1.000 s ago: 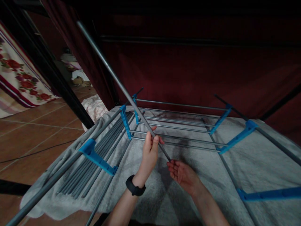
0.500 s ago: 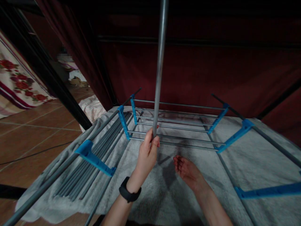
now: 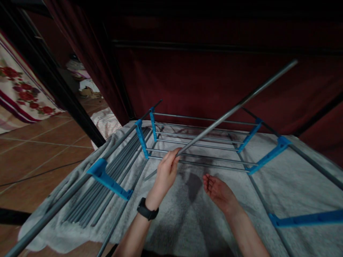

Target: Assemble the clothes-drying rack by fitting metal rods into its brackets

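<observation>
My left hand (image 3: pixel 167 171), with a black watch (image 3: pixel 147 209) on its wrist, is closed around a grey metal tube (image 3: pixel 230 112). The tube slants from lower left to upper right, its far end raised in front of the dark red curtain. To the right, my right hand (image 3: pixel 218 192) is held palm up with loosely curled fingers and nothing in it. Beyond both hands lies a rack frame of grey tubes, with blue plastic brackets (image 3: pixel 142 139) joined by several thin crossbars (image 3: pixel 203 155). A nearer blue bracket (image 3: pixel 109 180) sits to the left, another (image 3: pixel 308 216) to the right.
A bundle of loose grey tubes (image 3: pixel 107 182) lies on the left of the grey blanket (image 3: pixel 187 228). Long side tubes (image 3: pixel 53 210) run along both sides. A black post (image 3: pixel 64 92) stands at left, and a dark red curtain (image 3: pixel 203 82) hangs behind. Tiled floor (image 3: pixel 50 153) shows left.
The tube in my left hand has swung from nearly upright to a slant toward the upper right. My right hand has shifted slightly to the right.
</observation>
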`<state>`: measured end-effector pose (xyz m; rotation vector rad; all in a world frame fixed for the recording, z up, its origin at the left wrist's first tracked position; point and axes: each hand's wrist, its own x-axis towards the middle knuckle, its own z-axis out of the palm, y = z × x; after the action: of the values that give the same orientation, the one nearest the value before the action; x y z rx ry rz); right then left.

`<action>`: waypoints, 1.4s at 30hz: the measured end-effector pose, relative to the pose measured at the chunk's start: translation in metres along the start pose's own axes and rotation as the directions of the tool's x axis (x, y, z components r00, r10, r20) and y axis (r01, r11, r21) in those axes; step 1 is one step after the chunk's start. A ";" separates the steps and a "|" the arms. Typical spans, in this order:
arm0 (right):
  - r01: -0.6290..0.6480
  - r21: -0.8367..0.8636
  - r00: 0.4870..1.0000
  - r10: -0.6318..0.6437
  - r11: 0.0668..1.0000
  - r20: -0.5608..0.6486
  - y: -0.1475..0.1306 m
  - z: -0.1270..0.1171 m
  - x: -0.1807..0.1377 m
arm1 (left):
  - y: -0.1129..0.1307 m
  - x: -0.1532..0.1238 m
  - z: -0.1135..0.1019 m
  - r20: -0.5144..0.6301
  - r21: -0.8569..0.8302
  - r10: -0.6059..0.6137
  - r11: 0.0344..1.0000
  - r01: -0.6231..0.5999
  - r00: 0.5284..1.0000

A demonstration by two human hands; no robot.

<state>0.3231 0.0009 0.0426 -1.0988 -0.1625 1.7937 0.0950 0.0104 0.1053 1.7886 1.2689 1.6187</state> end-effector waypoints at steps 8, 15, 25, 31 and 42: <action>0.024 0.023 1.000 -0.024 0.999 0.016 -0.006 -0.006 0.003 | -0.024 -0.004 -0.005 0.101 0.315 0.012 0.948 -0.043 0.995; 0.039 0.027 0.999 -0.040 0.999 0.030 -0.007 -0.011 0.007 | -0.044 -0.008 -0.013 0.152 0.378 -0.004 0.924 -0.055 0.988; 0.092 0.063 0.995 -0.090 0.994 -0.046 -0.025 -0.011 0.003 | -0.055 -0.014 -0.015 0.312 0.521 -0.036 0.842 -0.139 0.949; 0.245 0.159 0.967 -0.229 0.956 -0.112 -0.038 -0.026 0.012 | -0.072 -0.012 -0.015 0.360 0.554 -0.012 0.808 -0.203 0.933; 0.409 0.261 0.908 -0.360 0.874 -0.216 -0.055 -0.038 0.021 | -0.081 -0.013 -0.013 0.485 0.606 -0.075 0.747 -0.273 0.871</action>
<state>0.3856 0.0315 0.0377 -0.9101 -0.0058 1.3133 0.0561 0.0371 0.0366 2.5107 1.6168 0.6614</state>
